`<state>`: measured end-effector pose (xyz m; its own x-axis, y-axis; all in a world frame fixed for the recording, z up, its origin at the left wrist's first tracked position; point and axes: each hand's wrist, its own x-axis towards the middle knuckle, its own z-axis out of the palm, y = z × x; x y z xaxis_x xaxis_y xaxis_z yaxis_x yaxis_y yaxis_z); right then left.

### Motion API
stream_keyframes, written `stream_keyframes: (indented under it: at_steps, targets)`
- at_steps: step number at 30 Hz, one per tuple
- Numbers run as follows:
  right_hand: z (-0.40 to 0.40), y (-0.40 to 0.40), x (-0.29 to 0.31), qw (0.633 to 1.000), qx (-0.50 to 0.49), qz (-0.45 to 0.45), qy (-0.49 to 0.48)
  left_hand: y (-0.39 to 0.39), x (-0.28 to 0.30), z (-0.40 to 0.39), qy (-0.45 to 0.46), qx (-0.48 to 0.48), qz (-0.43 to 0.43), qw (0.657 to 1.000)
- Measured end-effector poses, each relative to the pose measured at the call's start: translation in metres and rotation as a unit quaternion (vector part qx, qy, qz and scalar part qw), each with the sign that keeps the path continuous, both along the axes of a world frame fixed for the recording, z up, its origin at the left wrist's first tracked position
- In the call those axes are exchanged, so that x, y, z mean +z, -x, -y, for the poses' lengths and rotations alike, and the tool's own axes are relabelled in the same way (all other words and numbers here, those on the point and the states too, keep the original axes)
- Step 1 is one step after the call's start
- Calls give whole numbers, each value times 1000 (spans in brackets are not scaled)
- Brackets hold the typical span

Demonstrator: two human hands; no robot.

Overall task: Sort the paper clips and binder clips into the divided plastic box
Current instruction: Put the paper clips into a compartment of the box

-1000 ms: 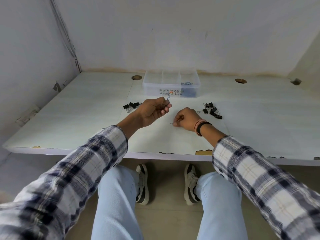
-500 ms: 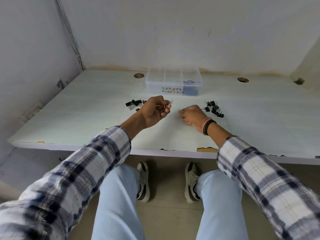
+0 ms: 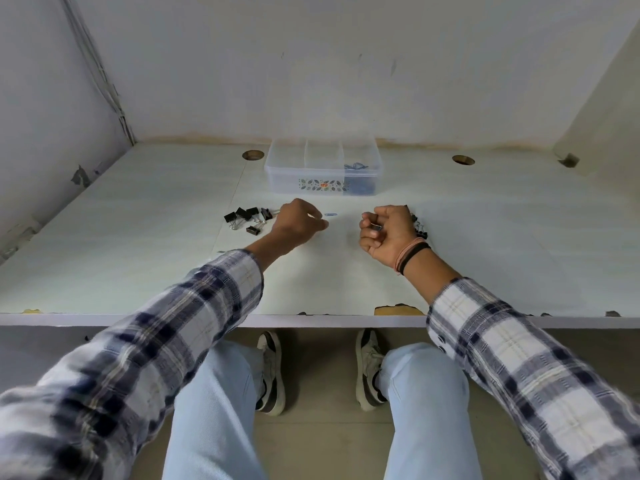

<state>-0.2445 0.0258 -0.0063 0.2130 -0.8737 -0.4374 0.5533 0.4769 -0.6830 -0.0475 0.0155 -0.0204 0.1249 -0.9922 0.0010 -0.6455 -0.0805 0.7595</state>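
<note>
A clear divided plastic box (image 3: 287, 168) stands at the back middle of the table, with blue paper clips (image 3: 360, 166) in its right compartment. One blue paper clip (image 3: 330, 214) lies on the table just beyond the fingertips of my left hand (image 3: 298, 221), which is curled knuckles-up; what it holds is hidden. Black binder clips (image 3: 247, 218) lie in a pile left of that hand. My right hand (image 3: 389, 235) is curled palm-up around a silvery paper clip (image 3: 375, 227). It covers most of a second pile of binder clips (image 3: 419, 227).
The white table (image 3: 502, 258) has two round cable holes (image 3: 463, 160) at the back and a chipped front edge (image 3: 398, 310). A small clip (image 3: 220, 251) lies near my left sleeve. Walls close in on the left, back and right. My knees and shoes show below.
My left hand has gone down and forward from a raised position to the table, next to the blue clip. My right hand has turned palm-up and shifted right, closed on a clip.
</note>
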Motion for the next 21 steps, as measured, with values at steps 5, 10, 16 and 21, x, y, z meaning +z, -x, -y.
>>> stream_keyframes:
  at_steps: [5,10,16,21]
  targets:
    - [8,6,-9,999,13,-45,-2,15,-3,37,3,-15,139,990]
    - [17,12,-16,998,17,-58,-5,18,-13,57,13,-36,145,989]
    - [20,8,-17,998,2,-65,-15,25,-21,49,89,-73,315,942]
    - [21,3,-12,997,-12,-66,-38,35,-10,40,56,-17,85,995]
